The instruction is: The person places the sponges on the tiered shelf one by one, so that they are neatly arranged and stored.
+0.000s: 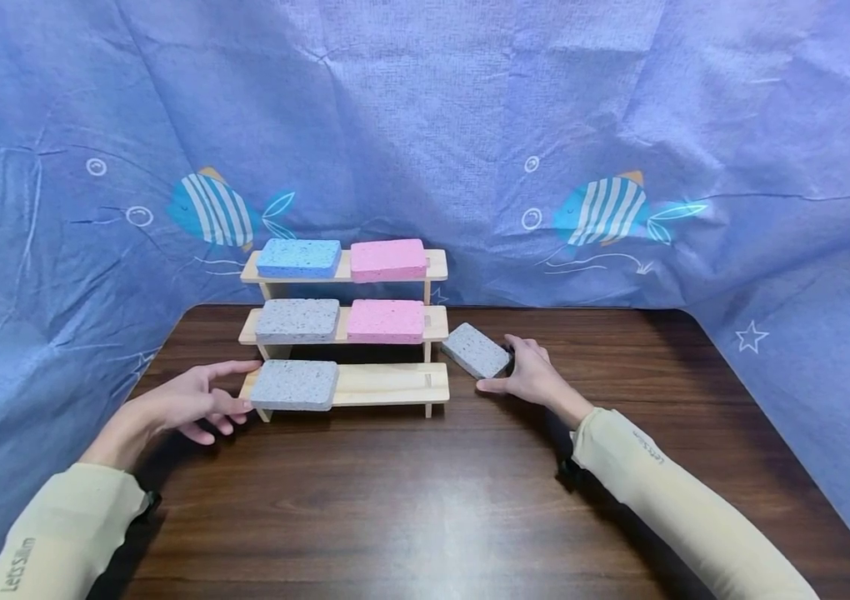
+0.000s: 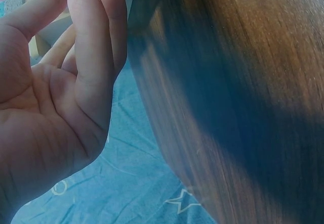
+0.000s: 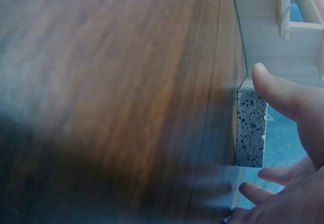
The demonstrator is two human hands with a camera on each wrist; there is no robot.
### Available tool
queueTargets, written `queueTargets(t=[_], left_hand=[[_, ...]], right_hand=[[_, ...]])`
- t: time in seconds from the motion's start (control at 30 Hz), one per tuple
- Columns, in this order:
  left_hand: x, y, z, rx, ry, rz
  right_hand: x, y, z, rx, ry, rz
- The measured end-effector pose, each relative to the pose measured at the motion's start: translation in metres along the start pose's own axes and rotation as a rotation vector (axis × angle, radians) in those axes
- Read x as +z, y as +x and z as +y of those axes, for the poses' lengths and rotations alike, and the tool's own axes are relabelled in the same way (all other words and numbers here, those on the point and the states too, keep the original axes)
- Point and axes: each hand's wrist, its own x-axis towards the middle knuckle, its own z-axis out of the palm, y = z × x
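A wooden three-tier stand (image 1: 391,382) bears rectangular sponges. On its bottom tier, at the left, lies a grey sponge (image 1: 294,385). My left hand (image 1: 192,400) is at that tier's left end, index finger and thumb stretched out to the sponge's left corners; the left wrist view (image 2: 55,87) shows long, fairly straight fingers, their tips cut off. A loose grey sponge (image 1: 476,350) lies slanted on the table, right of the stand. Around its right end, my right hand (image 1: 533,371) spreads thumb and fingers; in the right wrist view its porous end (image 3: 251,128) shows between them, with a gap at the fingers.
The middle tier holds a grey sponge (image 1: 297,321) and a pink sponge (image 1: 386,322). On the top tier sit a blue sponge (image 1: 299,257) and another pink sponge (image 1: 388,260). A brown wooden table (image 1: 425,500) lies beneath, with a blue fish-print cloth (image 1: 425,125) hanging behind.
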Motion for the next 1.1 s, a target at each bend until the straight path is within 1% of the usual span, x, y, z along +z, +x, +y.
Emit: queueTargets(t=[0.27, 0.47, 0.7, 0.93, 1.1], left_hand=[[0.000, 0.001, 0.001, 0.003, 0.004, 0.000], [-0.001, 0.001, -0.001, 0.006, -0.001, -0.003], [0.000, 0.000, -0.001, 0.005, 0.002, -0.001], [0.001, 0.000, 0.001, -0.003, 0.004, 0.002], [0.001, -0.001, 0.002, -0.001, 0.002, 0.000]], right_hand=[[-0.001, 0.002, 0.000, -0.002, -0.032, 0.006], [-0.002, 0.004, 0.004, 0.012, -0.054, 0.019], [-0.003, 0.005, 0.010, -0.011, -0.063, 0.036], [-0.011, 0.005, 0.010, -0.007, -0.040, 0.030], [-0.017, 0.005, 0.007, -0.022, 0.047, 0.040]])
